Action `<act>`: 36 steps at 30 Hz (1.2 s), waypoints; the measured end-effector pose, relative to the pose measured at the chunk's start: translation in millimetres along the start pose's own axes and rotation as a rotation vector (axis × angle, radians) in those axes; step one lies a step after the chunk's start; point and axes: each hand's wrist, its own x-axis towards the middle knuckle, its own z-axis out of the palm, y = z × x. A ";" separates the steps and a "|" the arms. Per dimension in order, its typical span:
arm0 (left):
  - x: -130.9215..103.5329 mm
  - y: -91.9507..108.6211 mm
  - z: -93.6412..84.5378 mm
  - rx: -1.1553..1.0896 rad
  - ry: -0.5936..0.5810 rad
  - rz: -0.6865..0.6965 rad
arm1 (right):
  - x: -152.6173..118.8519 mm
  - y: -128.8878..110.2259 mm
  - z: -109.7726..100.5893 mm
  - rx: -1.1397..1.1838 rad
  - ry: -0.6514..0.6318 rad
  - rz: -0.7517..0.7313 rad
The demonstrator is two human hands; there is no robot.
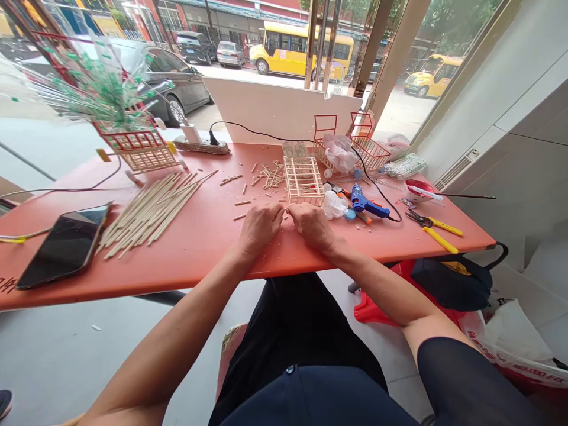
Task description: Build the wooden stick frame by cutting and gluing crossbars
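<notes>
My left hand (261,228) and my right hand (311,226) meet near the table's front edge, knuckles up, fingers curled closed. Whatever they pinch between them is hidden or too small to name. Just beyond my right hand stands a small frame of pale wooden sticks (304,179). Short cut stick pieces (271,176) lie scattered past my left hand. To the right of my right hand are a crumpled piece of white plastic (334,204) and a blue glue gun (367,202) with its black cord.
Long wooden sticks (153,210) and a black phone (66,245) lie on the orange table (199,251) at left. A stick cart (142,151) with green-white strands stands behind. Yellow-handled pliers (437,231), a paint cup (420,192) and red-topped stick carts (368,148) are at right.
</notes>
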 end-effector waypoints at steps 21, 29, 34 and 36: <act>0.2 1.7 -1.2 -0.005 -0.014 -0.020 | 0.3 -0.4 1.5 -0.014 0.008 -0.012; 0.9 2.1 -1.5 -0.003 -0.024 -0.026 | -0.5 -0.5 0.8 -0.008 0.007 -0.008; 1.0 2.1 -1.2 -0.007 -0.021 -0.029 | -1.0 -1.2 -0.8 -0.003 0.003 -0.006; 1.0 1.9 -1.1 -0.009 -0.017 -0.028 | -1.0 -1.5 -1.4 -0.003 0.004 -0.005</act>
